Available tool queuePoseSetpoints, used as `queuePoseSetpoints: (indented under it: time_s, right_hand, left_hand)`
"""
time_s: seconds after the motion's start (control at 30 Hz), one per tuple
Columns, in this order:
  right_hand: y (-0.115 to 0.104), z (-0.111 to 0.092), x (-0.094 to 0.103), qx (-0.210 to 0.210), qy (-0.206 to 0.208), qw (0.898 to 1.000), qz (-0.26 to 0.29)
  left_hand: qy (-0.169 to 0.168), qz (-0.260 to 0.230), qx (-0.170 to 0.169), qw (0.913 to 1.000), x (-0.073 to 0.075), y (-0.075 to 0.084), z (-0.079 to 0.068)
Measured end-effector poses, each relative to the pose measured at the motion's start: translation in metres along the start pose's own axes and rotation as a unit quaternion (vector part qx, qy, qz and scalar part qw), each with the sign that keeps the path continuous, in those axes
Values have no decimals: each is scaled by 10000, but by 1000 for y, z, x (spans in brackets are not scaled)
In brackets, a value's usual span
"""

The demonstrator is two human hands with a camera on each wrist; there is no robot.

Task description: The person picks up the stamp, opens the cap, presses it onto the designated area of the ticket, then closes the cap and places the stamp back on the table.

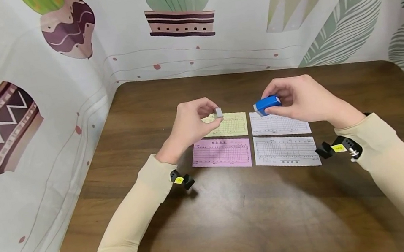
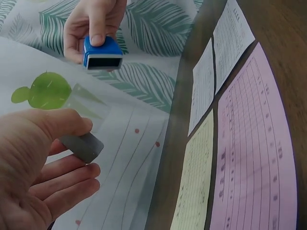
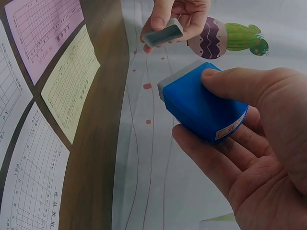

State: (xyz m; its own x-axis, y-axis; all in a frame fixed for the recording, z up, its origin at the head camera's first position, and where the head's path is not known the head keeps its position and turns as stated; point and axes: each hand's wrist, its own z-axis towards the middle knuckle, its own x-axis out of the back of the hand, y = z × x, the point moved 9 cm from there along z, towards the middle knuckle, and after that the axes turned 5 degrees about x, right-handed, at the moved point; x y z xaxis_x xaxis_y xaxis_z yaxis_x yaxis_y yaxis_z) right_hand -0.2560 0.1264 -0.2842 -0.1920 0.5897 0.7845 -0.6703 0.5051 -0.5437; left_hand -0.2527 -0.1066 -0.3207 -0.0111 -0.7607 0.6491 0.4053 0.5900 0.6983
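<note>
My left hand (image 1: 191, 121) pinches a small grey stamp cap (image 2: 86, 146) between thumb and fingers, above the yellow slip. The cap's hollow side shows in the right wrist view. In my right hand (image 1: 307, 97) is a blue stamp (image 3: 204, 103), gripped between thumb and fingers over the upper white slip. Its dark stamping face (image 2: 104, 63), framed in pale grey, points toward the left hand in the left wrist view. Cap and stamp are apart, both raised above the table.
Four printed slips lie in a two-by-two block on the brown wooden table (image 1: 236, 215): a yellow slip (image 1: 235, 126), a pink slip (image 1: 221, 153), an upper white slip (image 1: 280, 125) and a lower white slip (image 1: 286, 151). A plant-patterned cloth (image 1: 246, 52) hangs behind.
</note>
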Motion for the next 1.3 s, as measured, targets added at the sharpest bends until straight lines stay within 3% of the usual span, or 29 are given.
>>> queuePoseSetpoints:
  time_s: [0.3, 0.47, 0.9, 1.3]
  right_hand:
    - [1, -1, 2, -58, -8, 10000, -53]
    - [1, 0, 8, -63, 16, 9998, -193]
    - [4, -1, 15, -116, 36, 9997, -218]
    - [10, -5, 21, -272, 82, 9990, -355]
  left_hand:
    - [146, 175, -66, 9997, 10, -7, -8]
    - [29, 266, -110, 9996, 5, -3, -10]
    - [-708, 362, -326, 9963, -43, 31, -12]
    - [-1648, 569, -844, 9811, -110, 70, -22]
